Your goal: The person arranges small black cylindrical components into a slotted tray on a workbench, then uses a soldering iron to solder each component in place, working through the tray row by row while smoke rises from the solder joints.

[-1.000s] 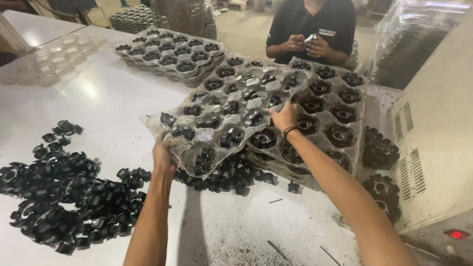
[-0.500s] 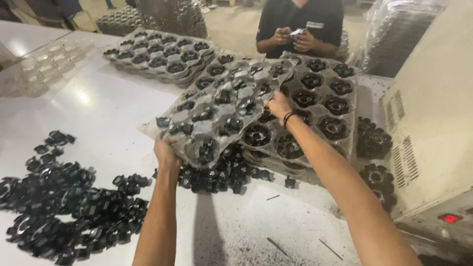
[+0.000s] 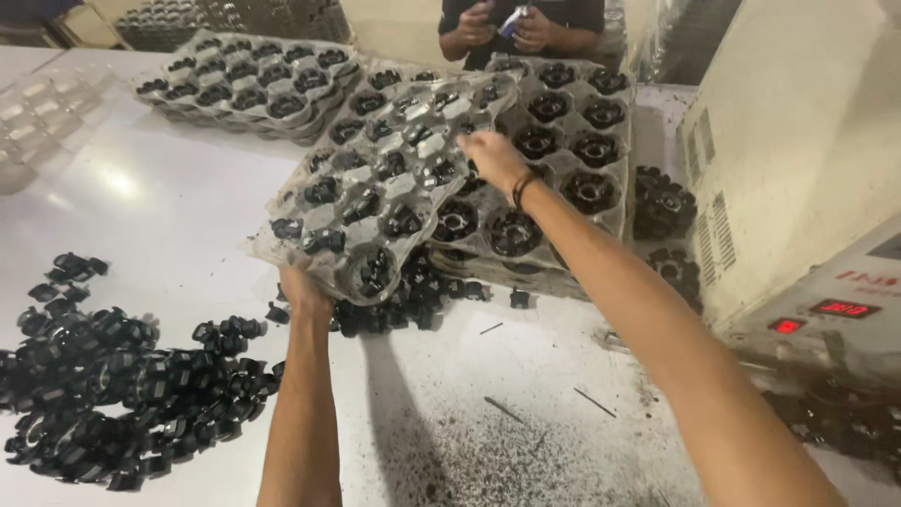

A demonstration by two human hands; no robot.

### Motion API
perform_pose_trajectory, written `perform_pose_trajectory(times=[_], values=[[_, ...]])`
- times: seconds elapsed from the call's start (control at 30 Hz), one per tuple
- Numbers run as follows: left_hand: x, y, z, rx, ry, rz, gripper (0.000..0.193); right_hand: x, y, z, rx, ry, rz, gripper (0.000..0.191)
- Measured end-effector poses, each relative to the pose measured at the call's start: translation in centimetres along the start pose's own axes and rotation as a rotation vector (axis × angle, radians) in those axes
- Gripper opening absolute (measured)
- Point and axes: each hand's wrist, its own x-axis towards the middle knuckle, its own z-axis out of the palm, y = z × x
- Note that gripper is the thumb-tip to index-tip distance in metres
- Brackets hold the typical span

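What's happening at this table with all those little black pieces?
A person is holding a clear plastic tray tilted above the white table, the left hand gripping its near edge and the right hand its far side. Its pockets hold small black parts. More of them lie under the tray's low edge, and a larger pile of black parts sits at the left. Filled trays are stacked behind, where another person handles something small.
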Motion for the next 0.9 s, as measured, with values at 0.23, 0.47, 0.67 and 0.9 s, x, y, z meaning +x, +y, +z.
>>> perform_pose_trajectory(times=[0.23, 0.47, 0.67, 0.9], values=[[1.7, -0.3, -2.3, -0.042, -0.036, -0.067, 0.04, -18.2, 16.4, -0.1, -0.779, -0.16, -0.283, 0.029], [0.1, -0.8, -2.1, 0.091, -0.175, 0.022, 0.039, -35.8, 23.7, -14.2, -0.931, 0.274, -0.278, 0.026], [-0.7, 0.7, 0.1, 0.105, 0.016, 0.186, 0.057, -43.1, 28.9, -16.6, -1.087, 0.343, -0.232, 0.033], [-0.8, 3.4, 5.8, -0.039, 0.111, 0.369, 0.065, -43.7, 32.4, -13.9, -1.008, 0.309, -0.024, 0.048]])
